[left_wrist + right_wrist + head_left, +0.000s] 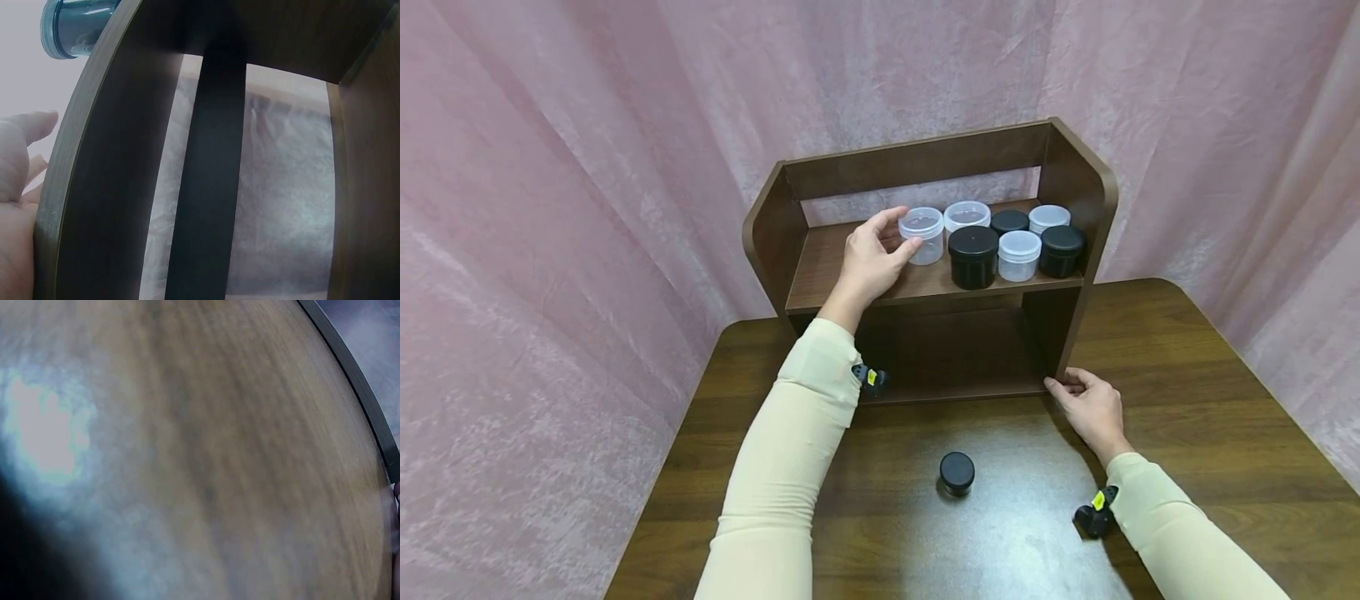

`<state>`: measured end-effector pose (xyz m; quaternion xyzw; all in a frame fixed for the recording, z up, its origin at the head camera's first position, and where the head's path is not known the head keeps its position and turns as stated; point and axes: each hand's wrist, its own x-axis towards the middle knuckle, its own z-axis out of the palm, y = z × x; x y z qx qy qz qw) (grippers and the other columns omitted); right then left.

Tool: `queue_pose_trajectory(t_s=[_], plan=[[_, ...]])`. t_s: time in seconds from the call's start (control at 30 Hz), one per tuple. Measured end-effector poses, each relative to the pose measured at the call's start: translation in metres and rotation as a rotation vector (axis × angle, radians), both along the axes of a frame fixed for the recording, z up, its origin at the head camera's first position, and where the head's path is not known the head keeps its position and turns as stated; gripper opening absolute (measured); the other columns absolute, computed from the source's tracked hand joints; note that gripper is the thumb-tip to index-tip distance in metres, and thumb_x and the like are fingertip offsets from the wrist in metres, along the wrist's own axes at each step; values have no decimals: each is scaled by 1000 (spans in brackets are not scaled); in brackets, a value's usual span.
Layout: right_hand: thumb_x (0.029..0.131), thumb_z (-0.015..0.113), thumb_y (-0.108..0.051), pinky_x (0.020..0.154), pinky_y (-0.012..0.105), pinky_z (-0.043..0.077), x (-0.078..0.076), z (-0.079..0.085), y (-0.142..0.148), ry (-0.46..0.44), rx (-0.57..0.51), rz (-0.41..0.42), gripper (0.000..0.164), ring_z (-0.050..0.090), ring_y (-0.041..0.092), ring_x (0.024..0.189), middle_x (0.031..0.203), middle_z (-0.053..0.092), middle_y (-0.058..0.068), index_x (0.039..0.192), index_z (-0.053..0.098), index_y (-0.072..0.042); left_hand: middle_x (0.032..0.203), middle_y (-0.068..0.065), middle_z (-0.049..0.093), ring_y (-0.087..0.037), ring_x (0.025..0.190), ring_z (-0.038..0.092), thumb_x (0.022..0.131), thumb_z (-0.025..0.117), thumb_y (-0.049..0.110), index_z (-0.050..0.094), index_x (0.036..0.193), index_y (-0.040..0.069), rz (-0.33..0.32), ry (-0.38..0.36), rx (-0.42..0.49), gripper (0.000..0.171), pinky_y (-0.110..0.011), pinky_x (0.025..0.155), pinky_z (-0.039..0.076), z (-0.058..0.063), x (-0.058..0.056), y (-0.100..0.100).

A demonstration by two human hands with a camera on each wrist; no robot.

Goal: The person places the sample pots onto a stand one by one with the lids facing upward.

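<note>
My left hand [874,257] is at the upper board of a brown wooden shelf [842,262]. Its thumb and fingers hold the left side of a clear plastic jar [929,246]. In the left wrist view, part of that hand [15,181] shows beyond the shelf's edge, and the clear jar cannot be made out there. Low on the right, my right hand [1090,410] grips the bottom front corner of the shelf's side panel. A small black jar [957,472] stands on the table [887,517] in front of the shelf.
Beside the held jar stand another clear jar [967,215], a large black jar [973,260], a white-lidded jar [1019,258] and several others, close together. The shelf's right panel [1078,192] borders them. Pink curtains [587,208] hang behind the table.
</note>
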<state>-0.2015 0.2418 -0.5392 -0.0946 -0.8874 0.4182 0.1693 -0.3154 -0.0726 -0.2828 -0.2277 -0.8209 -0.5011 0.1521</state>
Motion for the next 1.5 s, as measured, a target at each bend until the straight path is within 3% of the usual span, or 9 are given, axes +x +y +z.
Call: queue_pose_trajectory(t_s=[0.3, 0.53, 0.67, 0.8, 0.9, 1.13, 1.23, 1.43, 1.5], plan=[[89, 64, -48, 73, 40, 49, 0, -3, -1, 13, 18, 3, 56, 66, 28, 85, 94, 71, 14, 118, 64, -1, 119, -17, 60, -25, 109, 60, 86, 72, 12, 57, 124, 0, 1, 80, 201, 43, -29, 94, 48, -7, 14, -10], [89, 64, -48, 75, 43, 50, 0, -1, 2, 25, 17, 1, 57, 67, 29, 86, 95, 71, 15, 119, 64, 0, 111, -22, 62, -25, 102, 61, 87, 69, 4, 59, 116, -6, -128, 5, 371, 33, -31, 89, 51, -19, 57, -25], [89, 64, -48, 75, 43, 50, -2, 1, 3, 24, 10, 1, 57, 67, 30, 86, 96, 71, 17, 119, 63, 1, 108, -24, 63, -21, 98, 62, 87, 68, 2, 60, 113, -8, -228, -12, 353, 29, -28, 85, 53, -33, 85, -34], [89, 64, -48, 75, 43, 50, -3, 1, 4, 26, 9, 0, 57, 67, 30, 86, 96, 71, 17, 119, 63, 1, 106, -24, 63, -23, 97, 62, 87, 68, 1, 61, 112, -6, -309, -36, 284, 26, -30, 84, 54, -50, 104, -39], [89, 64, -48, 75, 43, 50, -2, 0, 3, 25, 8, 1, 58, 67, 30, 86, 96, 71, 17, 119, 63, 1, 105, -21, 64, -23, 96, 63, 87, 68, 0, 62, 113, -4, -336, -62, 200, 27, -33, 82, 54, -59, 118, -40], [89, 63, -49, 74, 43, 50, -1, -2, 1, 19, 11, 12, 58, 67, 29, 86, 96, 71, 16, 119, 63, 0, 102, -18, 65, -29, 91, 64, 86, 67, -4, 61, 109, -9, -377, -102, 82, 25, -44, 81, 54, -65, 154, -38], [89, 63, -50, 75, 43, 50, 0, -1, 0, 17, 9, 12, 58, 67, 30, 86, 96, 71, 16, 119, 63, 0, 102, -17, 66, -27, 90, 64, 86, 68, -2, 62, 108, -7, -391, -136, 40, 23, -42, 81, 54, -82, 161, -37], [89, 63, -50, 75, 42, 50, 0, -1, 1, 11, 5, 5, 59, 66, 30, 87, 97, 70, 17, 119, 63, 0, 103, -5, 67, -23, 91, 64, 86, 72, 6, 65, 110, 5, -384, -201, -56, 25, -39, 80, 54, -146, 157, -37], [88, 64, -50, 74, 41, 50, -1, -2, 1, 12, 6, 1, 59, 67, 30, 86, 97, 70, 18, 119, 63, 0, 104, -2, 66, -21, 93, 64, 86, 73, 11, 65, 110, 9, -387, -216, -84, 26, -36, 81, 54, -161, 157, -38]])
